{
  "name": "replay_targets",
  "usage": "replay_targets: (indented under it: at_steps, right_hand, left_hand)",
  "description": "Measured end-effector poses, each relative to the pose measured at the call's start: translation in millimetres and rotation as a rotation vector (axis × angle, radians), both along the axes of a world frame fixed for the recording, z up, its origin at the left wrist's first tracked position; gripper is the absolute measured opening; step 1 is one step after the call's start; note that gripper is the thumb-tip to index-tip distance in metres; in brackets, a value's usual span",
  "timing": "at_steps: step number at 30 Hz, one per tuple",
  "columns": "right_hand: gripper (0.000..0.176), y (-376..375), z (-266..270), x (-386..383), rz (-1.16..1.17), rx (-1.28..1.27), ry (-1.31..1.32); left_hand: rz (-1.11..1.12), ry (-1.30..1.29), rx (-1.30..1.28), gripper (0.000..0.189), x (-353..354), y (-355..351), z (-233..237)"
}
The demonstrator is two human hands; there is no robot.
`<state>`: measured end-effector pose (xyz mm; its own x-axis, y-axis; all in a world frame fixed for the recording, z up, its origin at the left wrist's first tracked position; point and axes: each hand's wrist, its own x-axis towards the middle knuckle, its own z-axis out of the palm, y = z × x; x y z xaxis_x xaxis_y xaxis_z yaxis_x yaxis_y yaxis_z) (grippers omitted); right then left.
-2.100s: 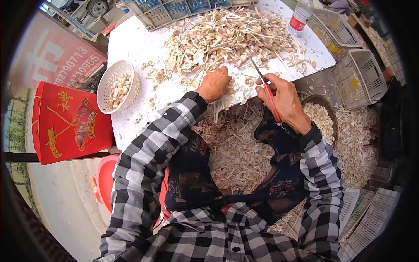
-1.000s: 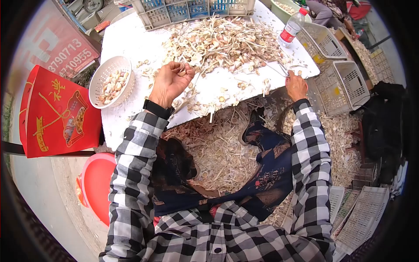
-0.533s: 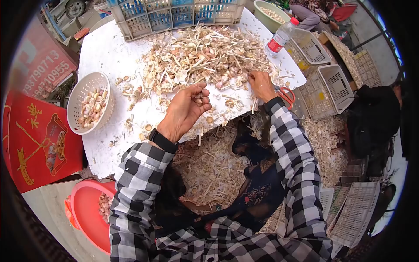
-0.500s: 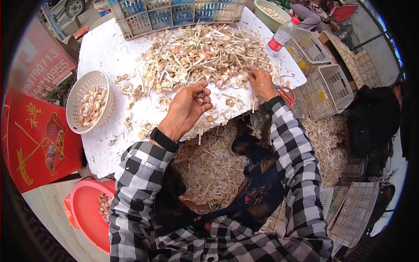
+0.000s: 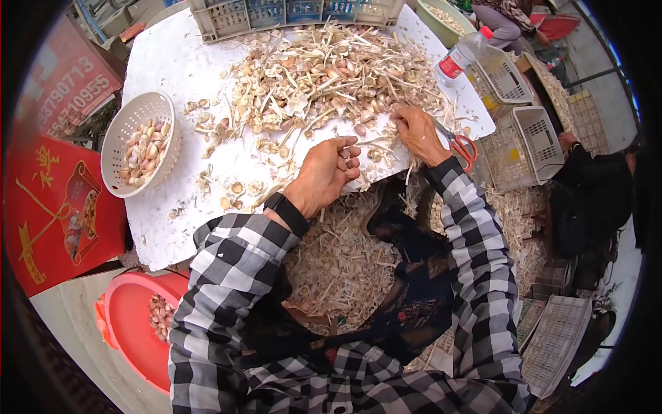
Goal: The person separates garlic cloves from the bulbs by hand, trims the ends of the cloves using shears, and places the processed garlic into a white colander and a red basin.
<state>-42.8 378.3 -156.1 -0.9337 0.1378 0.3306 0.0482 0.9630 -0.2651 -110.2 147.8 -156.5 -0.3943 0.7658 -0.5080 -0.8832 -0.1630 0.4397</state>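
Observation:
My left hand (image 5: 324, 174) is over the near edge of the white table (image 5: 162, 62), fingers curled around garlic cloves that the fingers mostly hide. To its right, my right hand (image 5: 420, 136) touches the near right edge of a heap of garlic cloves, skins and dry stalks (image 5: 331, 76). Its thumb and forefinger are pinched together; what lies between them is too small to make out. Orange-handled scissors (image 5: 465, 150) lie beside the right wrist. A single pinkish clove (image 5: 360, 130) rests on the tabletop between the hands.
At the left stands a white colander (image 5: 172, 138) of cloves, above a red basin (image 5: 131, 324) holding more. A plastic crate (image 5: 296, 15) borders the heap's far side. A red-capped bottle (image 5: 452, 63) and stacked crates (image 5: 514, 155) are at right. Other people are partly visible beyond.
My left hand has moved right and closer to me, its fingers now hiding more of the cloves. The right hand stays pinched at the heap's edge. The whole view has shifted slightly.

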Motion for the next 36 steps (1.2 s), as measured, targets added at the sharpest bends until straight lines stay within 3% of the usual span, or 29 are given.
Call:
replay_targets:
  at_steps: [3, 8, 11, 15, 20, 26, 28, 29, 32, 34, 35, 36]
  right_hand:
    - [0.015, -10.6, 2.1, 22.5, -0.098, -0.210, -0.119]
    - [0.019, -9.7, 14.4, 33.8, -0.226, -0.261, -0.055]
    - [0.018, -3.4, 4.9, 3.7, -0.121, -0.161, 0.093]
    - [0.017, 4.9, -8.4, -27.9, -0.128, -0.008, 0.028]
    - [0.016, 3.8, -7.3, -19.8, -0.139, -0.040, -0.022]
    - [0.022, -4.9, 12.1, 12.2, -0.291, -0.258, -0.155]
    - [0.023, 3.5, 22.8, 32.0, -0.322, -0.716, -0.184]
    - [0.023, 8.2, 30.5, 48.0, -0.353, -0.713, -0.174]
    - [0.025, 34.1, 51.8, 110.9, -0.462, -0.551, -0.196]
    - [0.024, 42.1, 77.5, 150.1, -0.598, -0.141, -0.503]
    - [0.024, 58.1, 69.5, 173.3, -0.530, 0.226, -0.594]
    - [0.025, 51.1, 69.0, 169.7, -0.492, 0.178, -0.525]
  left_hand:
    - [0.029, -0.003, 0.002, 0.023, -9.5, -5.8, 12.7]
    - [0.128, 0.036, 0.033, 0.019, -15.2, -5.7, 21.5]
    - [0.127, 0.039, 0.044, 0.019, -16.6, -5.8, 20.6]
    - [0.107, 0.045, 0.000, 0.020, -14.3, -5.7, 21.4]
    - [0.059, 0.047, 0.027, 0.022, -11.2, -3.1, 24.0]
    - [0.048, 0.065, 0.051, 0.023, -10.0, -5.0, 24.2]
    - [0.047, 0.058, 0.079, 0.021, -10.1, -5.4, 26.5]
    - [0.055, 0.045, 0.069, 0.021, -10.6, -4.3, 25.8]
    - [0.047, 0.070, 0.096, 0.021, -13.5, -2.9, 18.9]
    - [0.048, 0.066, 0.094, 0.020, -12.7, -1.0, 19.0]
    - [0.055, 0.066, 0.079, 0.020, -13.8, -2.7, 19.8]
    - [0.059, 0.042, 0.079, 0.020, -13.2, -2.8, 21.2]
